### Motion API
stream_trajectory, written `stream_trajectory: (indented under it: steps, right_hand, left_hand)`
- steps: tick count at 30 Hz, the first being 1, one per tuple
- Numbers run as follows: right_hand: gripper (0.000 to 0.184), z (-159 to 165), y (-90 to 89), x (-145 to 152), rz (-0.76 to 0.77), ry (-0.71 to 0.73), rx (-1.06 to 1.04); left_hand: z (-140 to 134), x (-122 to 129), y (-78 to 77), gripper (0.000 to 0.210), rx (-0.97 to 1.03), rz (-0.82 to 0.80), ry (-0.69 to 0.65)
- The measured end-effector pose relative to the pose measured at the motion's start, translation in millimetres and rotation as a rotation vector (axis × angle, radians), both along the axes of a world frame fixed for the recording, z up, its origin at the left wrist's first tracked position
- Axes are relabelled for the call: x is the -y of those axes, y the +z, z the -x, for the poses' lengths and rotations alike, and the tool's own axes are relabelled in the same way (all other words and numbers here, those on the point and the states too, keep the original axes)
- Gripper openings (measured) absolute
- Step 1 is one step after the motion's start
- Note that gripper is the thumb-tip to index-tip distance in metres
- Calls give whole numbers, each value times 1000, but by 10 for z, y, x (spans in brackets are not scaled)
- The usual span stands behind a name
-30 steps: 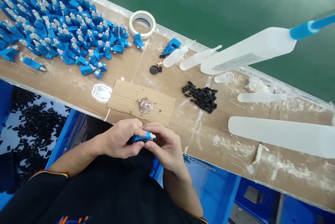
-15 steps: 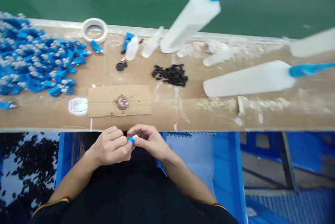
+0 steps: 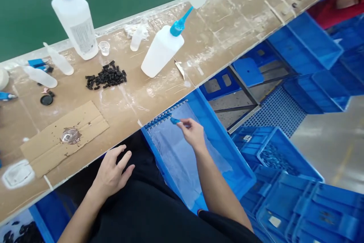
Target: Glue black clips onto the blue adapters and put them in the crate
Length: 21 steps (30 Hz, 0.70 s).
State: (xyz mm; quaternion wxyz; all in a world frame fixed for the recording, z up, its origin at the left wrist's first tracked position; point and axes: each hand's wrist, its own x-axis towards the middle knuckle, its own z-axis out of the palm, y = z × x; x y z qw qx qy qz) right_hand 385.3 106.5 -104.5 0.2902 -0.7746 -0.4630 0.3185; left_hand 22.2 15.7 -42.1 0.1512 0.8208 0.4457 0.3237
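My right hand [image 3: 192,133] pinches a small blue plastic part [image 3: 174,120] over a blue tray [image 3: 241,171]. Clear plastic sheeting [image 3: 176,152] lines that tray. Along its far left end, similar blue parts with metallic ends [image 3: 159,119] lie in tight rows, close to the pinched one. My left hand [image 3: 111,171] is empty, fingers spread, just off the bench edge. Nearest to it on the bench is a cardboard strip [image 3: 93,118] with a small clear dish of liquid [image 3: 70,136] and dark stains around it.
A pile of small black pieces [image 3: 106,76] lies on the bench. Behind and beside it stand white bottles with blue nozzles [image 3: 82,27], small squeeze bottles [image 3: 61,61] and a clear cup [image 3: 104,47]. Stacked blue crates [image 3: 284,197] fill the right side. A person's red sleeve [image 3: 330,10] shows far right.
My hands have parted. The right one has carried the blue part rightward over the tray, while the left has let go and opened. The view has turned to the right.
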Motion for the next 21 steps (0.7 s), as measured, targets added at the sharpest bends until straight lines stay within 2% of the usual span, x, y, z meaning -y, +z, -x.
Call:
stream_trajectory:
  steps: [2, 4, 8, 15, 21]
  right_hand:
    - [44, -308, -238, -175, 17, -101, 111]
    - [38, -486, -468, -337, 49, -142, 179]
    - [29, -577, -821, -590, 115, -108, 191]
    - [24, -602, -1121, -690, 139, -52, 55]
    - [31, -598, -1326, -626, 124, -171, -169]
  left_hand:
    - [38, 6, 6, 47, -22, 47, -6]
    - [101, 25, 39, 44, -55, 90, -24]
    - [221, 114, 144, 36, -57, 131, 5]
    - [228, 279, 246, 30, 12, 122, 156]
    - [273, 322, 239, 29, 23, 123, 145]
